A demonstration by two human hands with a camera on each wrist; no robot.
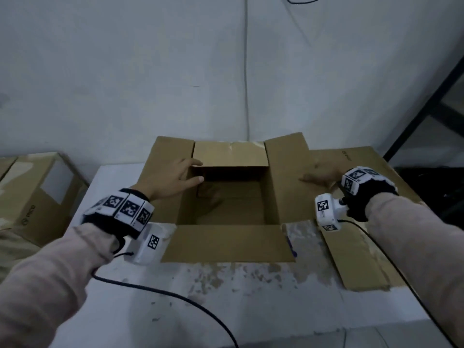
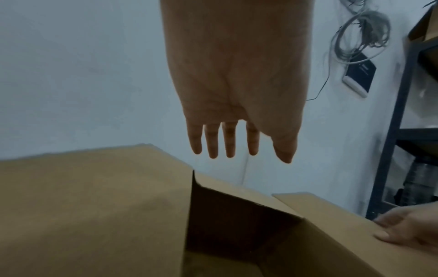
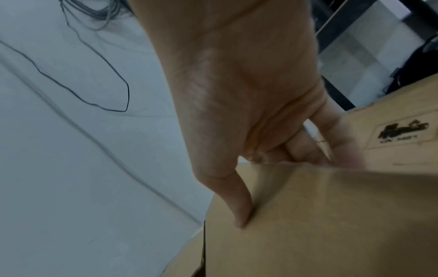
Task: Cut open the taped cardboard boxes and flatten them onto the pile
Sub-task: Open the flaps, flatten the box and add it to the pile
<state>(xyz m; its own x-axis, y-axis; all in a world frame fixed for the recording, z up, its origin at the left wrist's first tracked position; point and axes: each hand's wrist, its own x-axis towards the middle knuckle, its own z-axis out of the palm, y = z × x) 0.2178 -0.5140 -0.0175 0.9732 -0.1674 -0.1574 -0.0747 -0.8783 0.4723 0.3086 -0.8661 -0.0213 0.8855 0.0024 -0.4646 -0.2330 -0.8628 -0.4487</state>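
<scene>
A brown cardboard box (image 1: 226, 243) stands open on the white table (image 1: 251, 297), its four top flaps spread outward. My left hand (image 1: 175, 178) hovers over the left flap (image 1: 163, 156) at the opening's far left corner, fingers straight and holding nothing; the left wrist view shows this hand (image 2: 237, 121) above the flap (image 2: 94, 206). My right hand (image 1: 324, 175) grips the outer edge of the right flap (image 1: 286, 167). In the right wrist view its thumb (image 3: 239, 202) presses the flap's top face (image 3: 308, 224) and the fingers curl behind the edge.
Flattened cardboard (image 1: 364, 162) lies under and beyond the right flap, reaching the table's right side. Closed boxes (image 1: 32, 197) stand at the left. A dark metal shelf frame (image 1: 437, 91) rises at the right. A black cable (image 1: 163, 295) crosses the near table. A white wall is behind.
</scene>
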